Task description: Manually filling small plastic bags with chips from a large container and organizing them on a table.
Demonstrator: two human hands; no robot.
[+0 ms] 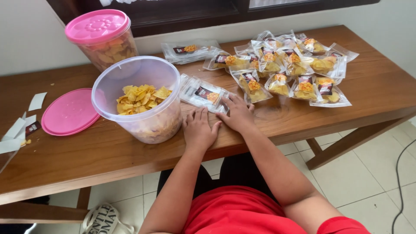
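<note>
While both my hands lie flat on the wooden table (86, 160), nothing is gripped.

Far left: paper scraps (37, 101) and label strips (13, 132) near the table edge.
Pink lid (69, 112): flat on the table, touching or just beside the open tub.
Closed tub (102, 38): back left, pink lid on, yellow chips inside.
Open tub (141, 99): clear plastic, part filled with yellow chips (141, 99), just left of my left hand.
Left hand (200, 129): palm down, fingers loose, resting on the wood beside the open tub, holding nothing.
Empty pouches (203, 93): small stack of flat clear bags with dark labels, between the open tub and the filled packs.
Right hand (236, 113): palm down, fingers spread, fingertips on the near edge of the empty pouches, not clenched.
More flat pouches (188, 50): at the back by the wall.
Filled packs (299, 65): many sealed chip bags heaped on the right half of the table.
Floor right: black cable (401, 182) on white tiles.
</note>
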